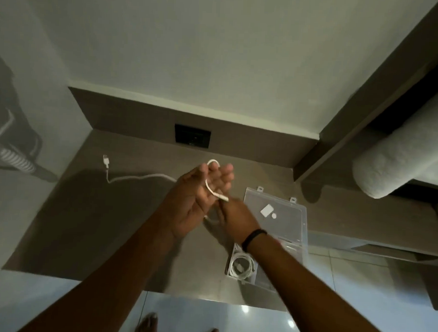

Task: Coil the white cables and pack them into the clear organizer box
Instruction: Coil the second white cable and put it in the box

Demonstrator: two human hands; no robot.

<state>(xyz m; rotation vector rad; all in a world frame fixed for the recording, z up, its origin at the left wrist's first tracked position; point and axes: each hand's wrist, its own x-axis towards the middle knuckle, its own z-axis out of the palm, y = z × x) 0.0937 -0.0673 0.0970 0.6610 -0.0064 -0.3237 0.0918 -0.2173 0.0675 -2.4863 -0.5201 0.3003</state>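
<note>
Left hand point(199, 197) straight-fingered, one white cable point(210, 189) looped over; right hand point(234, 215) pinching it; second cable point(241, 265) coiled in one box point(289, 226).

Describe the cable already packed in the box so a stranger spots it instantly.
Find the brown desk, then the clear organizer box lying open on it. In the box's near left corner sits the coiled cable: a neat white ring, unlike the loose cable trailing across the desk.

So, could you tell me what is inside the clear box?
A coiled white cable lies in the box's near corner; a white square and disc show farther back. The right forearm hides the middle.
</note>
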